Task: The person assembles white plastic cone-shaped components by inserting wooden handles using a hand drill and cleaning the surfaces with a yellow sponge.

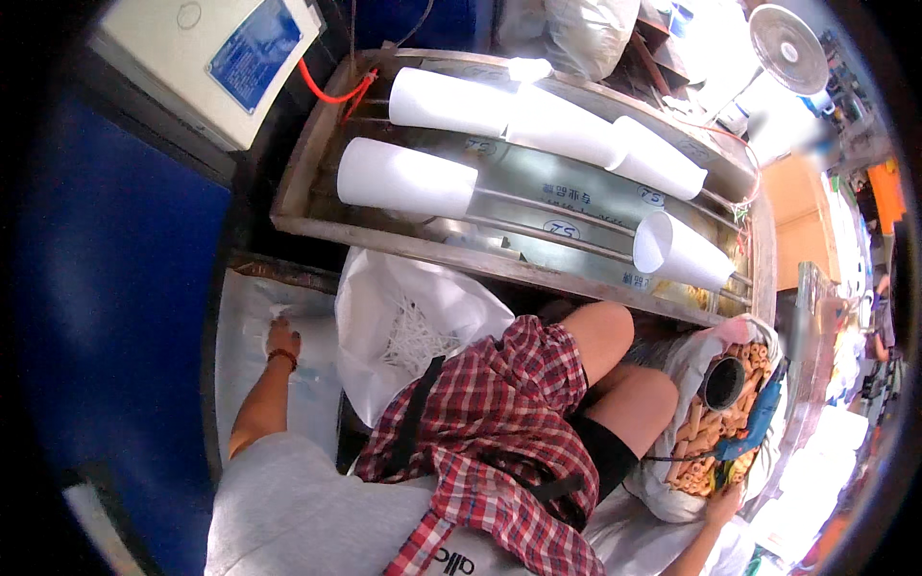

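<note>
My left hand (282,340), with a bracelet at the wrist, reaches down into a pale, plastic-lined bin (312,384) at the left. A small white scrap shows at its fingertips; its grip is too small to read. At the lower right, my right hand (727,503) is at the near rim of a cloth-lined sack (680,501) of small orange-brown tubes (693,446). Its fingers are partly hidden beside a yellow and black thing (713,477). A blue power tool (754,422) and a dark round cup (723,383) lie on the tubes.
Ahead stands a wooden-framed trough (432,252) with metal rods carrying several white tapered sleeves (408,179). A white bag (360,298) of white strips (415,334) sits against my plaid apron (480,408). A beige box (206,58) is upper left; a fan (788,50) stands far right.
</note>
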A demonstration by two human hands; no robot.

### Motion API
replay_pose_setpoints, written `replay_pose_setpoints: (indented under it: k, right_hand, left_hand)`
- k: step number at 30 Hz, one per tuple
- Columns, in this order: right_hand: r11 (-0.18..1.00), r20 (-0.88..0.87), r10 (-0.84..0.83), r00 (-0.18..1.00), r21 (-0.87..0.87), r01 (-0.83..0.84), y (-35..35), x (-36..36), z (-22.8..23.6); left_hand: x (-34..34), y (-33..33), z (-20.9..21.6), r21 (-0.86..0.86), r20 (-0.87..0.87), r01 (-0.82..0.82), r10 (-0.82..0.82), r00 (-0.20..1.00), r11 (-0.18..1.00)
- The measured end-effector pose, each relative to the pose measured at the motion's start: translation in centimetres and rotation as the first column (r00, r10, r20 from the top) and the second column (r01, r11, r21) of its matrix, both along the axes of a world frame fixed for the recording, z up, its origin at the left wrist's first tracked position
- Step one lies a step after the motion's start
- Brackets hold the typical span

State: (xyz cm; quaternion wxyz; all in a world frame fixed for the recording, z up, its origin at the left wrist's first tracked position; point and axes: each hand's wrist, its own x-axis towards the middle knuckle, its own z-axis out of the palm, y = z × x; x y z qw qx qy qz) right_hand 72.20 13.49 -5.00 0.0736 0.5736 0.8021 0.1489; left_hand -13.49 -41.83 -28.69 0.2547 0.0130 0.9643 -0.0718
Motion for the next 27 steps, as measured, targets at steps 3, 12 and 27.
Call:
replay_pose_setpoints:
  k: [3, 12, 27]
  right_hand:
    - [0.942, 0.005, -0.294, 0.956, -0.170, 0.290, -1.4, 0.3, 1.4]
    - [0.967, -0.154, -0.225, 0.962, -0.157, 0.201, -1.3, -9.6, 9.2]
    - [0.932, -0.106, -0.325, 0.940, -0.205, 0.299, -2.6, -11.9, 9.7]
  left_hand:
    - [2.7, 2.3, -2.1, -0.173, 0.217, 0.689, -0.655, 0.723, 0.704]
    - [2.9, 12.9, -9.6, -0.017, 0.366, 0.994, -0.924, 0.107, 0.109]
    - [-3.5, 21.0, -2.6, 0.647, 0.409, -0.251, -0.049, 0.911, 0.720]
